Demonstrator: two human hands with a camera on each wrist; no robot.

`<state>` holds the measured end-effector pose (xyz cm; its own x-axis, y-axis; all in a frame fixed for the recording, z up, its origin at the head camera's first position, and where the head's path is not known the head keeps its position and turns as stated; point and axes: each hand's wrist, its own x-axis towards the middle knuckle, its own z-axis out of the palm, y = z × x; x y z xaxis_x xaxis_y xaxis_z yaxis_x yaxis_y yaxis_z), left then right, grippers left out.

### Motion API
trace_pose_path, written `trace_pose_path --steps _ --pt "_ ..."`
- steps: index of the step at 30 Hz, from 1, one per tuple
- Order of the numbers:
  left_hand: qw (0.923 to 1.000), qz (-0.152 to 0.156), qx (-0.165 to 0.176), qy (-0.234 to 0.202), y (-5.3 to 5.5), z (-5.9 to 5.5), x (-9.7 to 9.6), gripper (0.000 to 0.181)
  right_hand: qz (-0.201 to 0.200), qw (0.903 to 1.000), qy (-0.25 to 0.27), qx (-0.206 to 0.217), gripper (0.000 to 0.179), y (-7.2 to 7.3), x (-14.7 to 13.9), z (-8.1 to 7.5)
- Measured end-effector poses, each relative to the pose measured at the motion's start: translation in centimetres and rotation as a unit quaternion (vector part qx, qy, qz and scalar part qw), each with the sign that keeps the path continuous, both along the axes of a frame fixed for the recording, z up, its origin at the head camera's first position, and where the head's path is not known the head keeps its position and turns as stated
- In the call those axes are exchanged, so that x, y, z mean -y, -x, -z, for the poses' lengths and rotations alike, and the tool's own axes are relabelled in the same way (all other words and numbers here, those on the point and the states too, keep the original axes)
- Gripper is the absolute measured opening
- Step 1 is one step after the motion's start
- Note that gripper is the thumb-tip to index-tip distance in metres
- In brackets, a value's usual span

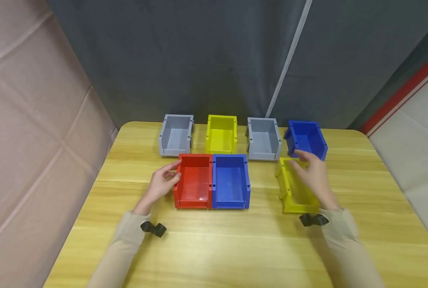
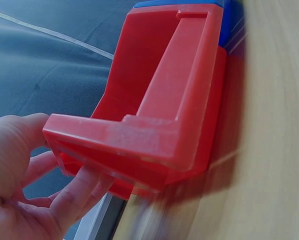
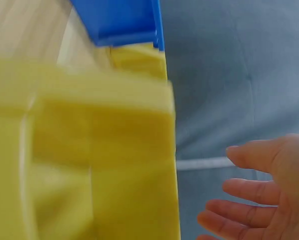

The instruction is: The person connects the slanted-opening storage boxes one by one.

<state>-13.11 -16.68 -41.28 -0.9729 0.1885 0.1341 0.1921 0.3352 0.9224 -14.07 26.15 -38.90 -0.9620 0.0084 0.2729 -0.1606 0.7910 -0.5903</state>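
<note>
At centre frame, one red bin sits flush against one blue bin; the left hand grips the red bin's left wall. At right frame, the right hand, fingers loose and holding nothing, is over one yellow bin. Bins judged light, stiff, slightly slick, not fragile; side-wall rims offer the best hold. Beyond, across upper-centre frame: two grey bins, one far yellow bin, one far blue bin, making seven.

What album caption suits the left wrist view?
Left hand holding a red bin by its edge, blue bin alongside.
</note>
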Motion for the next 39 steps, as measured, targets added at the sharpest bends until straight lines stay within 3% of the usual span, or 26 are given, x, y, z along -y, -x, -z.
trace_pose_path --steps 5,11,17,24,30,39 --pt "1.0 0.004 -0.002 -0.005 -0.1 -0.1 0.0 0.044 0.02 0.9993 -0.008 0.029 0.042 -0.9 -1.8 0.1" --pt "0.9999 0.004 -0.013 0.0 0.0 -0.1 0.1 0.044 0.051 0.9976 -0.024 0.04 0.043 -1.5 -3.7 0.6" --pt "1.0 0.005 -0.004 0.0 0.0 0.0 0.1 0.044 0.057 0.9972 -0.01 0.046 0.04 -2.0 -4.9 1.3" --pt "1.0 0.002 -0.005 -0.008 1.4 3.2 1.0 0.046 0.059 0.9966 -0.018 0.054 0.035 -2.2 -5.5 2.0" --pt "0.9999 0.005 -0.004 -0.01 1.3 3.3 1.1 0.047 0.069 0.9951 -0.03 0.065 0.032 -2.2 -5.5 2.2" --pt "0.9999 0.006 -0.006 -0.015 1.3 3.2 1.1 0.047 0.108 0.9927 -0.006 0.055 0.031 -1.7 -5.1 2.6"
